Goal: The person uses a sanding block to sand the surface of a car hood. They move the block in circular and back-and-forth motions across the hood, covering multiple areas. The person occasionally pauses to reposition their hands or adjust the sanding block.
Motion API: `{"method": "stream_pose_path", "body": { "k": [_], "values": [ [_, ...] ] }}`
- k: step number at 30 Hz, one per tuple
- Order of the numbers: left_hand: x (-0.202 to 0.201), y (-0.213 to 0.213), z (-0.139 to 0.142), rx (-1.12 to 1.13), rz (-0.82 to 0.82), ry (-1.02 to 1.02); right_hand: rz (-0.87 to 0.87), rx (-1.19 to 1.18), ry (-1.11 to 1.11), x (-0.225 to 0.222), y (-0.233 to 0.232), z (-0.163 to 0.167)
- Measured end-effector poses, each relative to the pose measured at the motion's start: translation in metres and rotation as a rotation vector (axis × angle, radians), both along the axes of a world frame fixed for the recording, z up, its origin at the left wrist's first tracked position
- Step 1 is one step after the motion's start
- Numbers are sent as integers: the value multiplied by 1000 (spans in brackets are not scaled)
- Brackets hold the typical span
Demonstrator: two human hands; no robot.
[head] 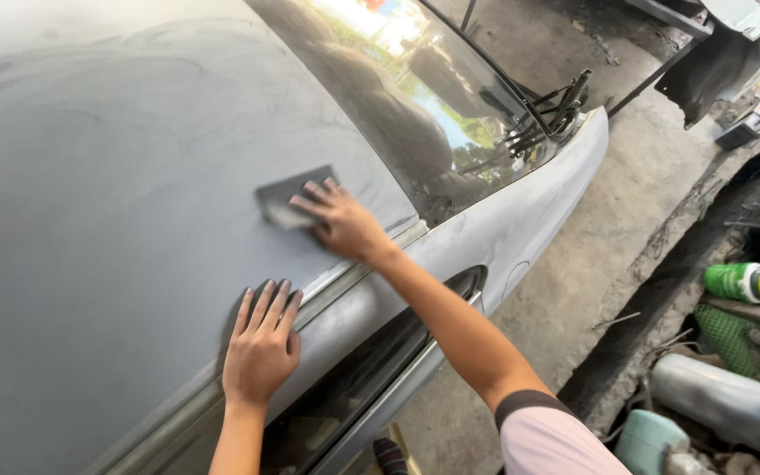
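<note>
Work in hand: we are sanding the car roof point(116, 220), a wide grey panel with a dull, primed look.
Right hand: our right hand point(342, 222) lies flat on a grey sanding sheet point(285, 199), fingers point(310, 195) stretched out and close together, pressing it onto the roof near the top edge of the windscreen point(415, 105). The hand and sheet are blurred, so we judge them to be in mid-stroke.
Left hand: our left hand point(261, 347) rests palm down on the roof just above the door frame point(371, 352), fingers lightly spread, holding nothing.
Done so far: most of the roof looks matt, with faint swirl marks across it, so we judge much of the panel already rubbed down.
Left to do: the strip along the roof edge and the pillar point(521, 220) beside the windscreen look less evenly dulled; we cannot tell how much more they need.
Surroundings: a concrete floor point(591, 264) and workshop clutter lie to the right.
</note>
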State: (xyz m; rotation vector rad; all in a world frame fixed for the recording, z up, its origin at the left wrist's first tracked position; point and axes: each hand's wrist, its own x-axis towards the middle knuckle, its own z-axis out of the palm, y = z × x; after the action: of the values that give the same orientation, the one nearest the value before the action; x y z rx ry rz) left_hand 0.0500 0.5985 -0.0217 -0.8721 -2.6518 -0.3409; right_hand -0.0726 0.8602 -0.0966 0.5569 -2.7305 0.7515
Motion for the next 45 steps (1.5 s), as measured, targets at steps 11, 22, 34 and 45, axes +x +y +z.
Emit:
{"method": "stream_pose_path", "body": {
  "k": [11, 22, 34, 45],
  "values": [
    [3, 8, 5, -52, 15, -20, 54, -28, 10, 39, 3, -1],
    [1, 6, 6, -44, 45, -66, 43, -46, -14, 38, -12, 51],
    [-1, 2, 3, -26, 22, -87, 78, 48, 34, -33, -78, 16],
    [-4, -2, 2, -4, 1, -102, 8, -26, 87, -94, -43, -35]
  ]
}}
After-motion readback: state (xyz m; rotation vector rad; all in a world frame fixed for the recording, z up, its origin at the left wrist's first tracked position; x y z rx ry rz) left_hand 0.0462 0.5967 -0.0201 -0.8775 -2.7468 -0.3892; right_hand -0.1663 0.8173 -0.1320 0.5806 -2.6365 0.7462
